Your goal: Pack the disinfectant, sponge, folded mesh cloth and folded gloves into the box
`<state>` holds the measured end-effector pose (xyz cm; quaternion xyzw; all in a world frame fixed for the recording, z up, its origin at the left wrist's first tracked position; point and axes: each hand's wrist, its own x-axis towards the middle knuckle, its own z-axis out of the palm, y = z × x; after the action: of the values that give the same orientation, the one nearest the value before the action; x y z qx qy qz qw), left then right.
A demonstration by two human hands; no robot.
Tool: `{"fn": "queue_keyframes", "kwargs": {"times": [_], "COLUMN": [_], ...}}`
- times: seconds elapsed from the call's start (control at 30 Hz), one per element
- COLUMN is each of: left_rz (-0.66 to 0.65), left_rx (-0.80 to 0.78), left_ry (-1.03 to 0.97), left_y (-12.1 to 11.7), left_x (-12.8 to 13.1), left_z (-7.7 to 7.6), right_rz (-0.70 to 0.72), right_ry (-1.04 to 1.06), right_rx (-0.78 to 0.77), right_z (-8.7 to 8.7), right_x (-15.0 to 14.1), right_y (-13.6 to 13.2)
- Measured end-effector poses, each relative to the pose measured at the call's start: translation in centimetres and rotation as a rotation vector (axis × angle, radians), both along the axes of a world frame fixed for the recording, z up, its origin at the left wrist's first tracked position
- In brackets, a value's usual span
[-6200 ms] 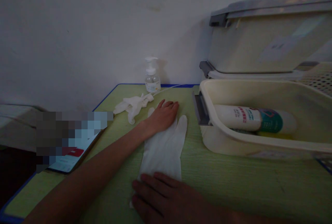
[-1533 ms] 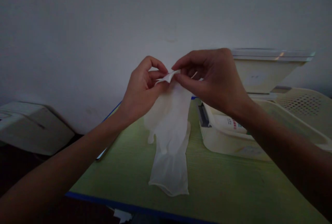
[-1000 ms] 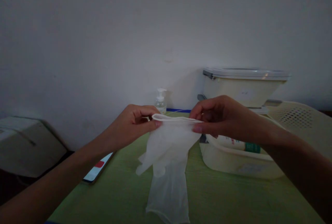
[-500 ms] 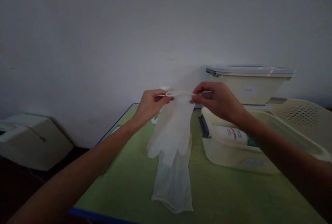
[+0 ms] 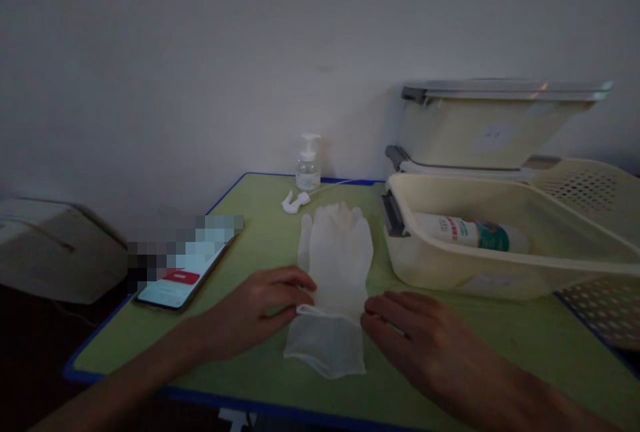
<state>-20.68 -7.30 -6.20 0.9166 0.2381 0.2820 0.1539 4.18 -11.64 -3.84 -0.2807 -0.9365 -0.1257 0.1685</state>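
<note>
Head view: two pale, thin disposable gloves lie one over the other, fingers pointing away from you, on the blue-edged green surface [image 5: 265, 239]. The upper glove [image 5: 343, 259] covers most of the lower glove [image 5: 325, 345], whose cuff shows on your side of it. Your left grip [image 5: 260, 315] is narrow, thumb and fingers at the left corner of the upper cuff; you cannot tell whether they pinch the film. Your right grip [image 5: 425, 332] lies palm down, fingers together, tips at the right side of the cuff; its thumb is hidden, so you cannot tell whether it holds anything. The step appears to be laying the upper glove flat. For a good result, keep both cuff corners level, draw them apart lightly and smooth from cuff toward fingertips; film this thin probably creases or clings if dragged. Work clear of the cream storage bin [image 5: 450, 275], just beside on the right, and of the phone [image 5: 170, 292] on the left. The pump bottle [image 5: 308, 172] stands upright beyond the glove fingers, apart from them.
</note>
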Motion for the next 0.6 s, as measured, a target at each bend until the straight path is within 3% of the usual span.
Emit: {"fn": "queue_keyframes", "kwargs": {"times": [0.07,0.17,0.33,0.5,0.6], "left_rz": [-0.038,-0.03,-0.028,0.009,0.032], "left_rx": [-0.036,0.0,0.047,0.095,0.123], "left_ry": [0.079,0.098,0.034,-0.075,-0.027], "left_y": [-0.6,-1.0,-0.8,-0.3,-0.7], "left_x": [-0.4,-0.7,-0.4,-0.4,-1.0], "left_z": [-2.2,-3.3,-3.2,-2.1,-1.3], "right_rz": [0.019,0.03,0.051,0.023,0.055], "right_ry": [-0.011,0.011,0.154,0.397,0.391], "right_rx": [-0.09,-0.182,-0.278,-0.221,-0.216], "right_z": [-2.4,-4.0,-4.4,-4.3,-4.1], "right_x": [-0.1,-0.4,-0.5,-0.3,-0.3], "right_y": [-0.4,-0.4,0.1,0.3,0.0]}}
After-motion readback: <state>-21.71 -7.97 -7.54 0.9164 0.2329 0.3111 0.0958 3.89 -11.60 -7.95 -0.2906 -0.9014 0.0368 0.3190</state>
